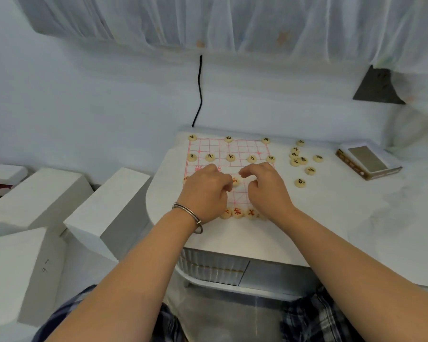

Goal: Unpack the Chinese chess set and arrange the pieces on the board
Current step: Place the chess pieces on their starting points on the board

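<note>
Okay, head view: my left hand (205,191) and right hand (267,191) are curled over the board (242,146), close together. A red piece (235,181) sits between them by the left. I can't tell if either hand grips anything. The loose black pieces (298,157) lie right of the board, nearer my right hand.

I saw a white table (331,218) with a rounded near-left corner and a fluted drawer front (208,267) under its near edge. A black cable (200,90) ran down the pale wall to the table's far edge. Sheer curtains (208,18) hung above, with a dark triangular patch (378,87) beyond the far right corner. Three white blocks (109,206) stood off the left edge. Plaid fabric (314,317) showed below.
</note>
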